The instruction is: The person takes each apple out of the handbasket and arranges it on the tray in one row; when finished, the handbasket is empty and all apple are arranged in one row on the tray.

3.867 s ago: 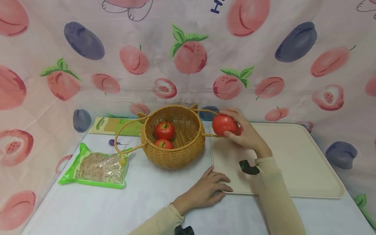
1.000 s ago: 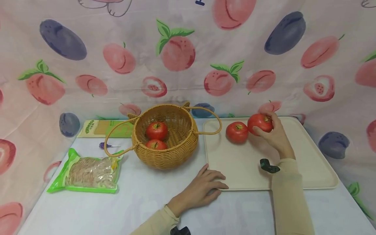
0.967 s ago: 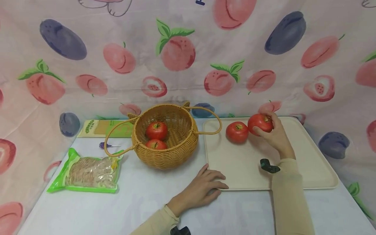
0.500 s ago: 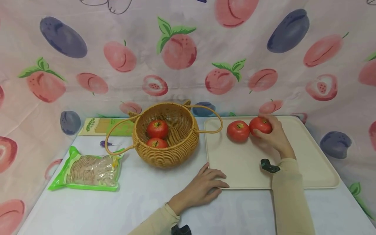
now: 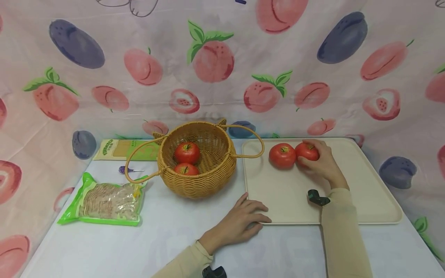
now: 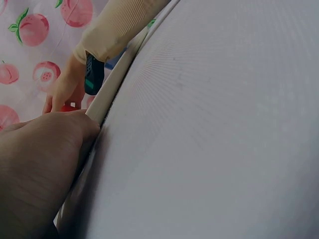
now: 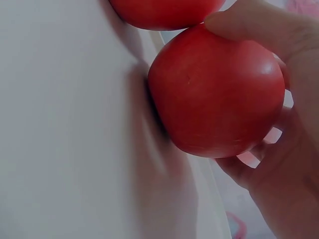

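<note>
My right hand (image 5: 323,163) has its thumb and fingers curled round a red tomato (image 5: 307,151) low on the beige tray (image 5: 365,193). In the right wrist view that tomato (image 7: 217,94) fills the grip of the hand (image 7: 294,99), close beside another red one (image 7: 167,10). The second tomato (image 5: 282,156) sits to its left on the tray. My left hand (image 5: 238,225) rests with spread fingers on the tray's front left corner; in the left wrist view the hand (image 6: 45,159) lies at the tray's edge (image 6: 110,89).
Left of the tray stands a wicker basket (image 5: 196,187) with two tomatoes (image 5: 187,153) inside and its handles spread out sideways. Farther left lie a green-edged bread bag (image 5: 104,202), a purple lollipop (image 5: 122,169) and a flat noodle pack (image 5: 116,150). A fruit-print cloth hangs behind.
Two tomatoes are now on the tray's left part, one carried from beside the basket's right handle. Over the last second my right hand lowered the held one slightly. My left hand stays at the corner.
</note>
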Motion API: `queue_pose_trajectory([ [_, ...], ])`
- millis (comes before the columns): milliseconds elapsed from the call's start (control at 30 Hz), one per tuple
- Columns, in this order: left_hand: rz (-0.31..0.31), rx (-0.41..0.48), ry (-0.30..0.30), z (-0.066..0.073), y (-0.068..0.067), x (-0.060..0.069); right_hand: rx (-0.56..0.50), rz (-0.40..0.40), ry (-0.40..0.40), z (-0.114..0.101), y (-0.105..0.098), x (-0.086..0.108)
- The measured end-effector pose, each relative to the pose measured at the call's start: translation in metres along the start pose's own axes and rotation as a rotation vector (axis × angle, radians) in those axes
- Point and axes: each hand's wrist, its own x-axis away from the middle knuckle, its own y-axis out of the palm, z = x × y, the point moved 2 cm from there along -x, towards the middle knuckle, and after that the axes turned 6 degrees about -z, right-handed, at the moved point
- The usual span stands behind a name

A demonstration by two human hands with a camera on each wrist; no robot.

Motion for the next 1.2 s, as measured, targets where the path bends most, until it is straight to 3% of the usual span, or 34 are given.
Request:
queue_pose_trajectory([
  [833,0.005,0.018,-0.002,0.001,0.000,0.001,-0.049,-0.092,0.050,-0.002,-0.006,0.008],
  [967,-0.004,0.026,-0.008,0.001,0.001,0.001,-0.057,-0.043,0.033,-0.007,-0.008,0.008],
  [1200,0.000,0.002,-0.004,0.000,0.002,0.001,-0.099,0.161,-0.129,-0.023,-0.015,0.005],
])
